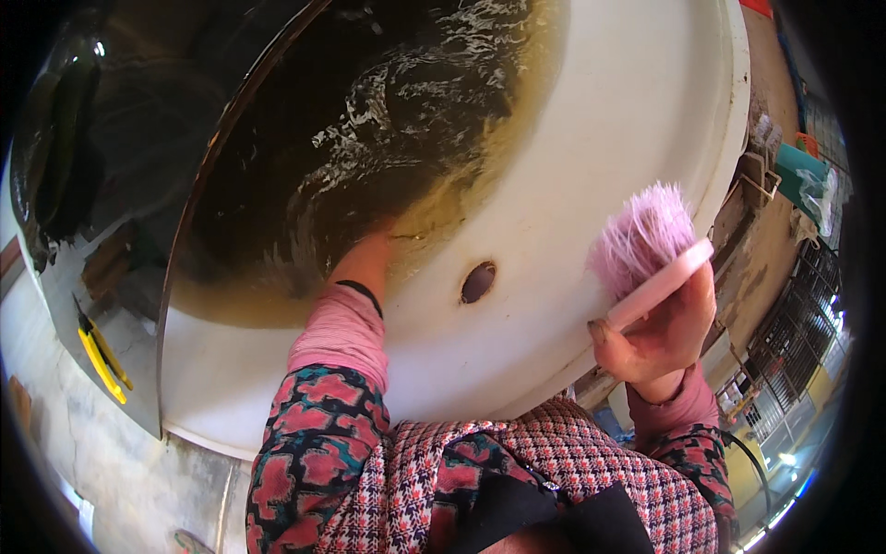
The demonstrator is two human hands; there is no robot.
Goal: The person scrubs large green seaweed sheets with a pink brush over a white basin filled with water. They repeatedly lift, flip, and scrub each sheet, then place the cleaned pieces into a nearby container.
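Note:
My left hand (379, 239) is sunk in the dark, rippling water (387, 138) of a large white tub (623, 90). Only the wrist and forearm show, with a dark band by the pink cuff. Whether its fingers hold anything is hidden. My right hand (661, 339) is raised over the tub's right wall and grips a pink scrub brush (661, 287). The brush's long, pale pink bristles (644, 235) point up and toward the tub. A round hole (479, 282) opens in the white wall between my two arms.
A dark, shiny sheet (138, 277) with a brown edge borders the water on the left. Yellow-handled pliers (102, 353) lie on its lower part. Beyond the tub's right rim are a teal container (799, 173) with clear plastic on it and a dark metal grille (796, 325).

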